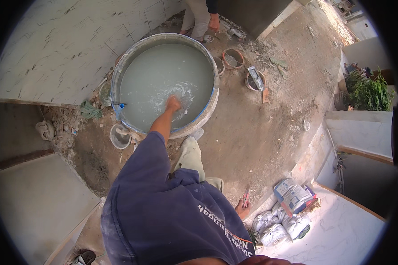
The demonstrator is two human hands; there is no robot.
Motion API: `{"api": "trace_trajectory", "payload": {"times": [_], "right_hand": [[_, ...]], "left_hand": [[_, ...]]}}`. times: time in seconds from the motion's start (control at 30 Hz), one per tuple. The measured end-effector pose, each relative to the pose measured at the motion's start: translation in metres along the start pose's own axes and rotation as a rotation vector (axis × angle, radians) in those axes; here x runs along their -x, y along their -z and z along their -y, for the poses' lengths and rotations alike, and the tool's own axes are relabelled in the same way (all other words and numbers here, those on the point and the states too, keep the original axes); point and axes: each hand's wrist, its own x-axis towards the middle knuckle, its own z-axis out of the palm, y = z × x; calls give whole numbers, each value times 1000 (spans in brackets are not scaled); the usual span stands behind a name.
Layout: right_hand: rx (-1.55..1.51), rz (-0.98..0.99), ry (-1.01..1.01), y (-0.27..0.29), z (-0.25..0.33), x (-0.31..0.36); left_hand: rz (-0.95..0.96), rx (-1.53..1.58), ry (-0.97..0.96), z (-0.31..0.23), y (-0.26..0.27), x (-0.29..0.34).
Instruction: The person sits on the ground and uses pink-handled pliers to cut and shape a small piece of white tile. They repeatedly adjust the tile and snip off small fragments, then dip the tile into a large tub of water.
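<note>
A big round tub [215,95] of cloudy grey water stands ahead of me. My left hand [174,104] reaches over its near rim and down to the water [150,66], where white splashes rise around it. Its fingers are hidden by the splash, so I cannot make out what, if anything, it holds. Low at my right side, my right hand [242,209] is closed around red-handled pliers [246,193], which point away from me. A small blue fitting [122,106] sits at the tub's left rim.
Several buckets stand around the tub, among them an orange-rimmed bucket [232,58] and a bucket with a trowel-like tool [254,79] across it. Another person's legs [196,17] are beyond the tub. White sacks [275,234] and a printed bag [292,194] lie by the right wall.
</note>
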Motion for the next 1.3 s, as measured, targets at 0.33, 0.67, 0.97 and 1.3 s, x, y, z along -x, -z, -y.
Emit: {"api": "trace_trajectory", "payload": {"times": [0.33, 0.67, 0.97, 1.3], "right_hand": [[-16, 126, 144, -35, 104, -116], [-132, 167, 254, -62, 170, -167], [-118, 179, 169, -62, 161, -162], [-164, 178, 169, -61, 145, -161]], "left_hand": [[137, 953, 196, -63, 234, 72], [0, 632, 5, -66, 220, 86], [155, 44, 122, -75, 153, 55], [78, 331, 64, -82, 161, 65]]}}
